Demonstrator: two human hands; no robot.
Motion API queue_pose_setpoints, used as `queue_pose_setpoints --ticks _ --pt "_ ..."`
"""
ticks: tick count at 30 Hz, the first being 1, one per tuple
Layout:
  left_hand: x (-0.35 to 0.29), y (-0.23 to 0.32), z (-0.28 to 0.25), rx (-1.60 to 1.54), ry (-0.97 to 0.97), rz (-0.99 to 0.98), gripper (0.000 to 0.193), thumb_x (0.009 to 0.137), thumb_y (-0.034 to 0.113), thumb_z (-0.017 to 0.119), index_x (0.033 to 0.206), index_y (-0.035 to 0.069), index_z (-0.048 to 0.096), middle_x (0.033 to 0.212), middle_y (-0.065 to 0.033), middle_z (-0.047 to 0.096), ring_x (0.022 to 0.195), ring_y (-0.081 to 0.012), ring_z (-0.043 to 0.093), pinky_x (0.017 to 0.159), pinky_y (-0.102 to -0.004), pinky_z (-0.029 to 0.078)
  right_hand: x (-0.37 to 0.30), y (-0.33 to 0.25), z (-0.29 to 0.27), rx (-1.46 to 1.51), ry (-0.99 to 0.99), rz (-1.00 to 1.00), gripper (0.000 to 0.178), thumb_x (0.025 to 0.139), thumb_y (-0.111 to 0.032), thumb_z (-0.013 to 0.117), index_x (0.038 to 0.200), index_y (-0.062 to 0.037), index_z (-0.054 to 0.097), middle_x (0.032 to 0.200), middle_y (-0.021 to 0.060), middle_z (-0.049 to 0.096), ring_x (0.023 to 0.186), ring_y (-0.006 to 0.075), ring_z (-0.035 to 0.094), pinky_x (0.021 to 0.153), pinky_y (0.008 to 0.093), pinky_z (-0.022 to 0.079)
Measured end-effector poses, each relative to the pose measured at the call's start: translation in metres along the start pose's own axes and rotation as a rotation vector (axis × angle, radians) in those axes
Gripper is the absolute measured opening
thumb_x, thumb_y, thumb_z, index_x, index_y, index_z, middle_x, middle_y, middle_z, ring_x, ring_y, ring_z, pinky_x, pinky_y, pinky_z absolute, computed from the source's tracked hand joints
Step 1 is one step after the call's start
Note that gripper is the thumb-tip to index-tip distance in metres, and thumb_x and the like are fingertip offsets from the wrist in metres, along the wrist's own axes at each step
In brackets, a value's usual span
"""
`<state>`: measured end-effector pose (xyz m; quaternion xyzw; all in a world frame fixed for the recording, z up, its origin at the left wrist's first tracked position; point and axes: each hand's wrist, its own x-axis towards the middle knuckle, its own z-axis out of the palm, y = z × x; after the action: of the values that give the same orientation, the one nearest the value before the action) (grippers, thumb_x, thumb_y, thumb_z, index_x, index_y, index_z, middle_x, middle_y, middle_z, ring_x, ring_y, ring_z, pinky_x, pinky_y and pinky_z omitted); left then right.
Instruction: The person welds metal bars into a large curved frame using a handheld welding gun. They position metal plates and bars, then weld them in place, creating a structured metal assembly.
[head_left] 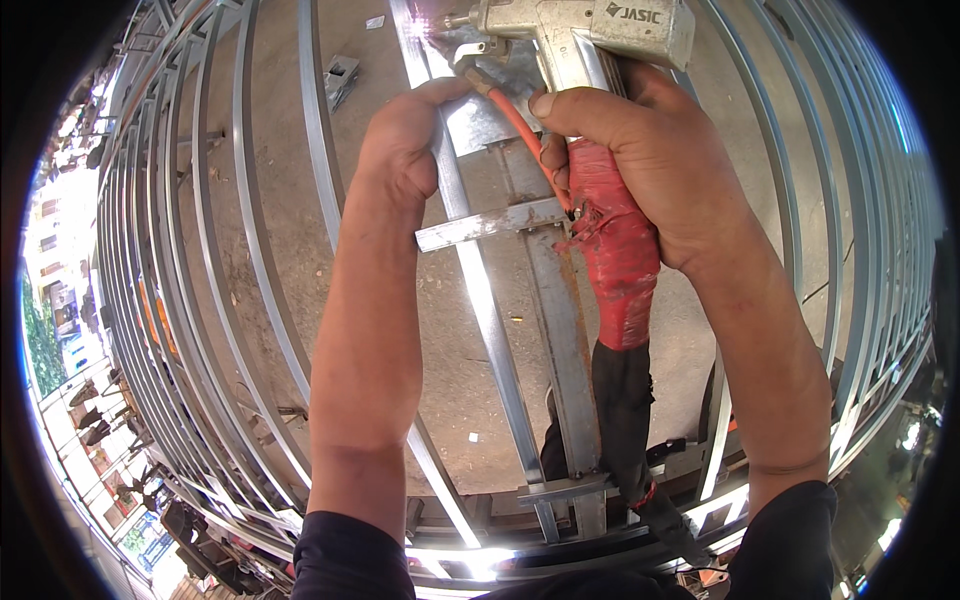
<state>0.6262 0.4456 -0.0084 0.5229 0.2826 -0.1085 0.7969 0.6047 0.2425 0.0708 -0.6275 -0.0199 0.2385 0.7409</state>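
Gun at the top edge, right hand clamped round its handle! Left hand by the bar, grip I can't tell; open gaps toward side rails; scuffed silvery body, glare at the tip.

Here's scuffed, dull metal on the gun at one o'clock, wrinkled, glossy red tape at four; smooth bars gleam at ten, rough, matt floor at six.
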Motion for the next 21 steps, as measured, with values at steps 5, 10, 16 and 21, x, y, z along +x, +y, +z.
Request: queue_pose_setpoints --ticks 5,10,16,21 --pt "0.002 -0.001 0.0 -0.025 -0.01 0.005 0.032 0.104 0.014 0.058 0.124 -0.01 0.065 0.112 -0.0219 0.074 0.096 -0.0297 0.075 0.085 -0.0408 0.064 0.002 0.001 -0.001 -0.04 0.009 0.007 0.024 0.09 -0.018 0.074 0.103 0.0008 0.066 0.079 0.0101 0.068 0.063 0.0168 0.066 0.057 0.0321 0.055" --pt "0.003 -0.001 -0.003 -0.033 -0.001 0.0 0.031 0.103 0.014 0.059 0.122 -0.01 0.066 0.11 -0.0222 0.074 0.095 -0.0299 0.076 0.084 -0.0408 0.065 0.002 -0.004 -0.001 -0.054 0.017 0.054 0.024 0.09 -0.017 0.074 0.103 0.0005 0.066 0.08 0.01 0.068 0.064 0.0169 0.066 0.057 0.0321 0.055" --pt "0.001 -0.002 -0.002 -0.045 0.0 0.006 0.031 0.102 0.013 0.059 0.122 -0.011 0.064 0.11 -0.0221 0.074 0.094 -0.0293 0.076 0.081 -0.0407 0.066 0.001 -0.009 -0.002 -0.089 0.0 0.06 0.025 0.09 -0.017 0.075 0.104 0.0001 0.066 0.08 0.0092 0.068 0.065 0.0166 0.067 0.058 0.0318 0.055" --pt "-0.005 0.002 0.005 -0.055 0.025 0.007 0.031 0.102 0.011 0.06 0.123 -0.012 0.063 0.111 -0.0225 0.074 0.093 -0.0296 0.076 0.08 -0.0405 0.066 -0.001 -0.012 -0.004 -0.133 -0.007 0.066 0.026 0.09 -0.017 0.076 0.107 0.0001 0.066 0.08 0.0087 0.068 0.066 0.0159 0.067 0.058 0.0313 0.056"
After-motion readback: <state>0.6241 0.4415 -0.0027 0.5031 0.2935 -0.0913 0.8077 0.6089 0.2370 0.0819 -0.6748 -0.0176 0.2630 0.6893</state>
